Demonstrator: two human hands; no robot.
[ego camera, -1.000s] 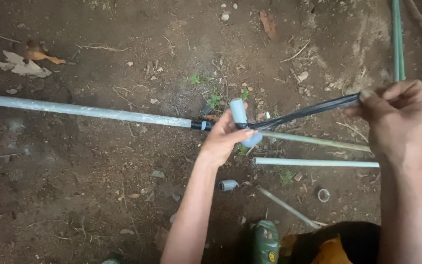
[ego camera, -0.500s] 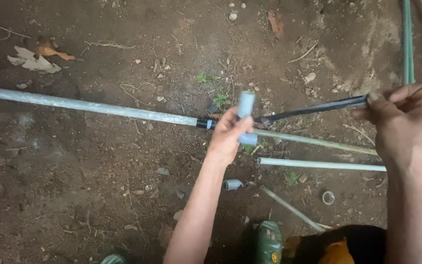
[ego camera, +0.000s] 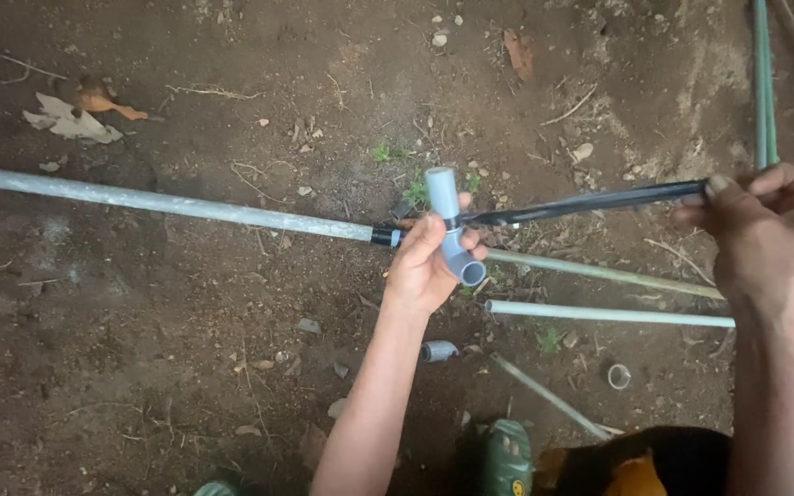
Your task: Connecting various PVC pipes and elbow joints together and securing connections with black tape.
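My left hand (ego camera: 429, 266) grips a grey plastic tee fitting (ego camera: 450, 225) at the end of a long grey pipe (ego camera: 167, 204) that runs off to the left over bare soil. Where the pipe meets the fitting there is a band of black wrap (ego camera: 383, 236). My right hand (ego camera: 769, 225) is closed on the end of a black strip (ego camera: 590, 202) that is pulled taut from the fitting out to the right.
Two more grey pipes (ego camera: 608, 314) lie on the dirt right of the fitting, and a green pipe (ego camera: 765, 83) runs up at the far right. A small grey coupling (ego camera: 437, 350) and a ring (ego camera: 618, 376) lie near my green boot (ego camera: 505, 456). Dry leaves (ego camera: 75, 115) sit at the upper left.
Both hands hold as before; the view has shifted a little and the black strip stays stretched between the fitting and my right hand.
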